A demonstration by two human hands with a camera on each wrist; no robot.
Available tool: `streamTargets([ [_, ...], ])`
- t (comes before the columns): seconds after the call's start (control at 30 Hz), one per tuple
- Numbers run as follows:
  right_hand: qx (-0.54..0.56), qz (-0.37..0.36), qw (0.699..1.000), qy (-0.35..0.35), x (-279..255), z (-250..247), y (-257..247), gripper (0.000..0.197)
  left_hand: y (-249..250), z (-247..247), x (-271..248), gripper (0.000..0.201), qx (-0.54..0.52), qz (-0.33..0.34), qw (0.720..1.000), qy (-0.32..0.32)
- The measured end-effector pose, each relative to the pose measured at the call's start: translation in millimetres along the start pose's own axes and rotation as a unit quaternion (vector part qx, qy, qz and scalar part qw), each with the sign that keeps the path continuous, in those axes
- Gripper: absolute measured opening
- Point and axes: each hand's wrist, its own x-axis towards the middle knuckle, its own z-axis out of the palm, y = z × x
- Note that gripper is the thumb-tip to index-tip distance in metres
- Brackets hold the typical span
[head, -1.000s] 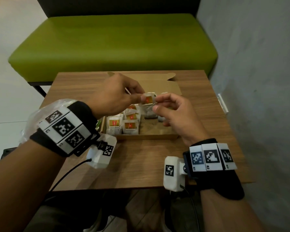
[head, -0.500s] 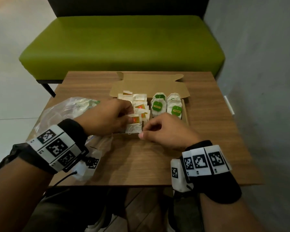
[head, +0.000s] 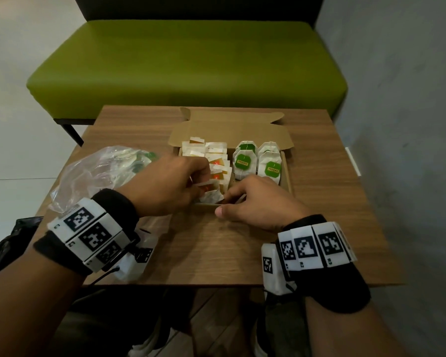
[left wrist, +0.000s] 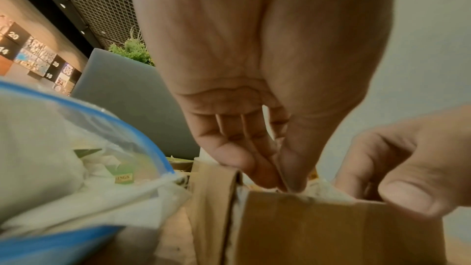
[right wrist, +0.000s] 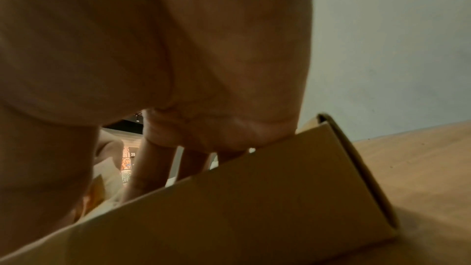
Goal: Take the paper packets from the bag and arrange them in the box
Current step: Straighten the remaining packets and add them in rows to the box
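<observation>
Table (head: 319, 215) filled frame centre; box (head: 285, 173) sat mid-frame, bag (head: 95, 171) at left; left hand (head: 170, 186) fingers pinched orange-tag packet (head: 211, 194) at box's lower-left corner; right hand (head: 258, 204), fingers curled inside near wall, touched packet's right edge; both equally near.

The head camera looks forward and down from above the person's seat, taking in the whole wooden table (head: 332, 202), the open cardboard box (head: 286, 173) near its middle, both wrists and the green bench (head: 186, 65) beyond. The left wrist camera sits low at table height, very near, looking up along the left hand (left wrist: 254, 88) at the box's near wall (left wrist: 331, 233), with the plastic bag (left wrist: 63, 158) on its left and the right hand (left wrist: 407, 168) entering at its right. The right wrist camera lies lower still, pressed under the right hand (right wrist: 153, 47) and facing the same near wall (right wrist: 254, 209), so all three views share the box's front edge
</observation>
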Motion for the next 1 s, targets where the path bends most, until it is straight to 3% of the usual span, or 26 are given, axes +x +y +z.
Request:
streamTargets([
  [0.1, 0.012, 0.002, 1.0, 0.011, 0, 0, 2, 0.019, 1, 0, 3, 0.007, 0.031, 0.023, 0.999, -0.017],
  [0.3, 0.008, 0.02, 1.0, -0.015, 2, 0, 3, 0.013, 9, 9, 19, 0.023, 0.125, 0.035, 0.988, -0.08],
  [0.47, 0.006, 0.03, 0.999, -0.015, 2, -1, 4, 0.022, 15, 9, 24, 0.033, 0.181, 0.052, 0.98, -0.067],
  [0.67, 0.014, 0.034, 0.999, 0.002, 2, -2, 5, 0.025, 14, 6, 28, 0.04, 0.172, 0.027, 0.981, -0.082],
  [0.77, 0.026, 0.031, 0.999, 0.012, 3, -1, 5, 0.023, 15, 2, 30, 0.034, 0.172, 0.008, 0.98, -0.103],
  [0.87, 0.044, 0.019, 0.998, 0.044, 2, -2, 4, 0.026, 14, -12, 25, 0.038, 0.129, 0.002, 0.989, -0.066],
  [1.0, 0.07, -0.03, 0.982, 0.176, 2, -4, -9, 0.023, -5, -49, 1, 0.036, 0.073, -0.058, 0.994, 0.052],
])
